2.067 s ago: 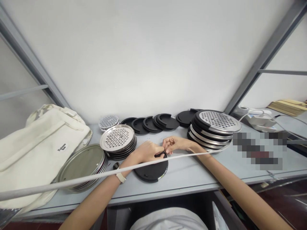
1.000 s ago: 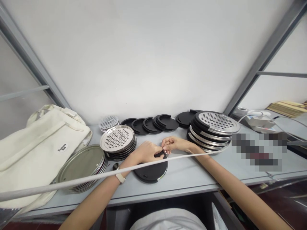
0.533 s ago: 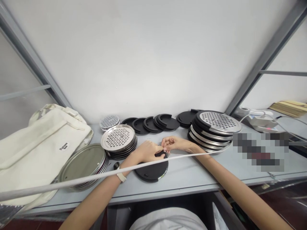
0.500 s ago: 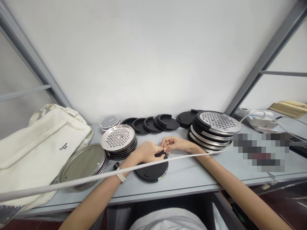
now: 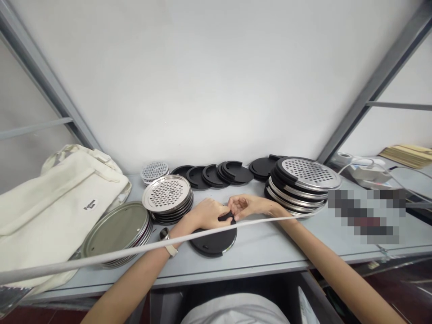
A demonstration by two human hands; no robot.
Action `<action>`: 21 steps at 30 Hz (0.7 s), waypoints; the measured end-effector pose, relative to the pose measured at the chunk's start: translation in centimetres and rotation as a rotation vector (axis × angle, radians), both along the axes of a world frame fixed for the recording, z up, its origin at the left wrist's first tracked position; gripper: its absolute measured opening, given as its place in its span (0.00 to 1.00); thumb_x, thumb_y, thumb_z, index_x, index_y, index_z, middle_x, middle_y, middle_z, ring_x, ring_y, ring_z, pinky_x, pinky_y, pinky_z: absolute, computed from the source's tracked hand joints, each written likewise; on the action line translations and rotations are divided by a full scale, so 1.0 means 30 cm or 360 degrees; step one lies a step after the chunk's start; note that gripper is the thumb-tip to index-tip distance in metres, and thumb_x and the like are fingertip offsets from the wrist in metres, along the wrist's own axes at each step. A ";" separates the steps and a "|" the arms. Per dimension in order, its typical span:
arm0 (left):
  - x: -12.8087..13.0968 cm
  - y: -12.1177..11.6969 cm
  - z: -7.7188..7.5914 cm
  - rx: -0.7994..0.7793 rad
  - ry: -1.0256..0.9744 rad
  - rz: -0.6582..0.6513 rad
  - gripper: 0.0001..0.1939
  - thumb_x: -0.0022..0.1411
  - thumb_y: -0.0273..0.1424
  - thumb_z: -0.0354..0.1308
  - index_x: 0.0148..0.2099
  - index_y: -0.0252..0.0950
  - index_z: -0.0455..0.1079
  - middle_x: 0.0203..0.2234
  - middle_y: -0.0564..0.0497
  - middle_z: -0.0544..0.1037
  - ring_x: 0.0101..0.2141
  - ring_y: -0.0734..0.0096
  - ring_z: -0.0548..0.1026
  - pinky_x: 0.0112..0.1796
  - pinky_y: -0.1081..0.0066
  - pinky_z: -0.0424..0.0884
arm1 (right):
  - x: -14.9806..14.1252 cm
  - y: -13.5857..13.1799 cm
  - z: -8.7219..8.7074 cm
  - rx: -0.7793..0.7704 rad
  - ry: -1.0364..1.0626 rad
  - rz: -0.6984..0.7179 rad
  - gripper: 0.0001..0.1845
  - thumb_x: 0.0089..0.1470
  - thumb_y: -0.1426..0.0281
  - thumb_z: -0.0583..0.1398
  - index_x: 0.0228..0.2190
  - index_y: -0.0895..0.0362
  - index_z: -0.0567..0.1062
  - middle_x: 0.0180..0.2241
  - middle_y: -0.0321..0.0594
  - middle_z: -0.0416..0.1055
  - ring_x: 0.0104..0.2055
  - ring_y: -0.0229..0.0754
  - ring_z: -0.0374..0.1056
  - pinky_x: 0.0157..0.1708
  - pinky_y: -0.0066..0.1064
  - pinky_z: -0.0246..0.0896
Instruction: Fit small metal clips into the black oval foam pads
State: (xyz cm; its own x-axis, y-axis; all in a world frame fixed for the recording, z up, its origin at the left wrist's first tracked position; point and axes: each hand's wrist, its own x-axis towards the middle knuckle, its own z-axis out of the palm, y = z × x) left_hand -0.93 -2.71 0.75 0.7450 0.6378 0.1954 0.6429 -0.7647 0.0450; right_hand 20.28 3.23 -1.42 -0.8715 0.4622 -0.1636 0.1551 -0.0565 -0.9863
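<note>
A round black disc (image 5: 214,243) with a shiny metal edge at its right side lies on the table in front of me. Above its far edge, my left hand (image 5: 209,213) is closed around a small black piece (image 5: 225,217), which shows between thumb and fingers. My right hand (image 5: 248,206) meets it from the other side, thumb and fingertips pinched at the piece's right end. What exactly those fingertips grip is hidden. A watch (image 5: 165,234) with a pale strap is on my left wrist.
Behind my hands lie several black discs (image 5: 238,173). Perforated metal plates stand stacked at left (image 5: 167,194) and right (image 5: 308,172). Green-grey discs (image 5: 118,227) and a cream bag (image 5: 67,202) are on the left. A white cord (image 5: 135,249) crosses in front of my wrists.
My right fingers have shifted slightly and closed in on the small black piece; a shiny bit seen at their tips before is now hidden. My left hand stays in place.
</note>
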 end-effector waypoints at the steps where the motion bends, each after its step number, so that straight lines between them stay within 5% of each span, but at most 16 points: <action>1: 0.001 -0.002 0.004 -0.0018 0.0001 0.0001 0.16 0.61 0.39 0.52 0.27 0.35 0.72 0.22 0.48 0.77 0.21 0.70 0.70 0.24 0.71 0.54 | -0.001 0.000 -0.004 0.0006 0.0010 0.0012 0.23 0.38 0.67 0.71 0.37 0.61 0.72 0.30 0.33 0.69 0.30 0.31 0.65 0.31 0.23 0.60; 21: 0.003 -0.008 0.019 -0.0061 -0.0032 -0.0001 0.17 0.61 0.38 0.52 0.25 0.34 0.70 0.21 0.48 0.77 0.20 0.72 0.68 0.23 0.70 0.51 | 0.001 -0.005 -0.003 0.0062 0.0052 0.0045 0.22 0.43 0.67 0.69 0.40 0.59 0.69 0.32 0.34 0.68 0.33 0.32 0.65 0.35 0.25 0.61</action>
